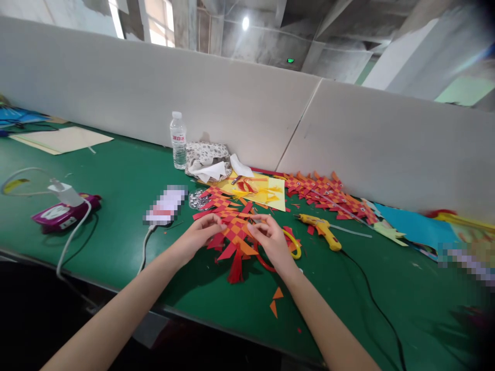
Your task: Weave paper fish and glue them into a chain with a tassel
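Note:
A woven paper piece [236,230] in a red and orange check, with pointed strips along its edges and a red tassel [235,269] at its near end, is between my hands just over the table. My left hand [201,233] pinches its left edge with thumb and fingers. On the opposite edge, my right hand [270,238] is closed in a similar pinch. Partly hidden by my right hand lie scissors with a yellow handle loop [297,246] and a red one. Behind the piece, more red and orange woven paper [218,198] lies beside a clear bag of small round bits [198,200].
A yellow glue gun [322,229] with a black cord lies to the right, below several finished woven pieces [325,189]. A water bottle [178,144] stands at the partition [127,98]. A charging phone [166,206] and purple power strip [64,219] are left; orange scraps [278,293] lie in front.

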Demonstrator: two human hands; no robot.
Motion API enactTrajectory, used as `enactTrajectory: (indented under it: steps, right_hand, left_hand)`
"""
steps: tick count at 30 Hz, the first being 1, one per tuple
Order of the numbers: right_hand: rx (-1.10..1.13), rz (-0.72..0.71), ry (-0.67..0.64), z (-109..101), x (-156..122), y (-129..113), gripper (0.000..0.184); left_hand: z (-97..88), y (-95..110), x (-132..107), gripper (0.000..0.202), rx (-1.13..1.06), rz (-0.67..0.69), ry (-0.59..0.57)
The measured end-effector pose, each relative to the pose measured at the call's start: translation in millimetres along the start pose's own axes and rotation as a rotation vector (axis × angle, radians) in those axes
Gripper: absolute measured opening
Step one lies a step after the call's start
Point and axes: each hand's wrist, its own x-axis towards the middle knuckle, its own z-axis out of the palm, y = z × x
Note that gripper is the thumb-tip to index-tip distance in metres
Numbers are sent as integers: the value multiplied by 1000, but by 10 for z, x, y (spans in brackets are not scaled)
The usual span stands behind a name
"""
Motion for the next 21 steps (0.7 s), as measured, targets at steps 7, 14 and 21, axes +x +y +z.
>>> enactTrajectory:
  steps: [7,14,21]
  right_hand:
    - [63,-1,-22,-6,7,72,31]
    - [-14,-84,3,41,-3,56,40]
    - [48,-41,25,-66,54,114,33]
  left_hand:
    - [152,-177,124,36,-173,-36,99]
    - [175,-286,139,32,-76,109,7]
    - [192,-282,111,33,-43,135,53]
